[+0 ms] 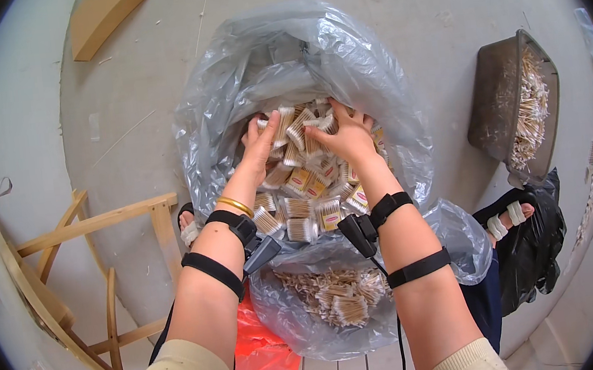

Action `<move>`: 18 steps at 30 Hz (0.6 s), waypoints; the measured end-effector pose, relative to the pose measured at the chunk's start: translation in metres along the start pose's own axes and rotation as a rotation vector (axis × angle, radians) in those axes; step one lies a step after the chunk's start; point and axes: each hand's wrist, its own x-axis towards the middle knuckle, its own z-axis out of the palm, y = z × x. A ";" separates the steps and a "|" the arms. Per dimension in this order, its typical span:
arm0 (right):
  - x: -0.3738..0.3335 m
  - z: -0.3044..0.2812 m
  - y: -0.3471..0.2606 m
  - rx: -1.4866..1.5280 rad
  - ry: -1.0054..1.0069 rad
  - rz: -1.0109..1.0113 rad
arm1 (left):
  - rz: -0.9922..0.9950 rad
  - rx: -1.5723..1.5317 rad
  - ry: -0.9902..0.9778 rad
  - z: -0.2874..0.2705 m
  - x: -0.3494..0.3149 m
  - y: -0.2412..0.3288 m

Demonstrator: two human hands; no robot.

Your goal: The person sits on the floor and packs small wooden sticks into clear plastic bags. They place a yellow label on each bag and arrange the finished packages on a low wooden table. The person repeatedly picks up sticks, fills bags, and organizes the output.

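Small bundles of cotton swabs (299, 207), some with a yellow-and-red printed label (330, 215), fill a large clear plastic bag (208, 97) in front of me. Both my hands reach into its far part. My left hand (258, 148) is closed, with a white-tipped swab bundle (263, 124) between thumb and fingers. Opposite it, my right hand (349, 136) rests on the heap with thumb and forefinger spread apart. Its other fingers are partly hidden against the bundles. Several bundles lie between the two hands.
Nearer me, another clear bag (273, 310) holds loose swabs (337, 300), beside a red bag (263, 347). At right stand a brown bin (494, 103) of swabs and a black bag (545, 245). A wooden frame (98, 226) is at left, a cardboard box (105, 17) far left.
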 end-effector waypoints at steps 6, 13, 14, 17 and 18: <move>0.000 0.020 0.001 0.208 0.048 -0.037 | -0.025 -0.135 -0.120 0.006 0.004 -0.009; -0.012 0.026 0.003 0.506 0.051 -0.085 | -0.102 -0.400 -0.390 0.012 -0.021 -0.006; -0.016 0.027 0.002 0.528 0.056 -0.103 | -0.109 -0.435 -0.398 0.014 -0.024 -0.008; -0.027 0.026 0.007 0.582 0.084 -0.170 | -0.079 -0.449 -0.366 0.020 -0.043 -0.009; -0.035 0.023 0.007 0.599 0.093 -0.196 | -0.054 -0.445 -0.394 0.021 -0.056 -0.004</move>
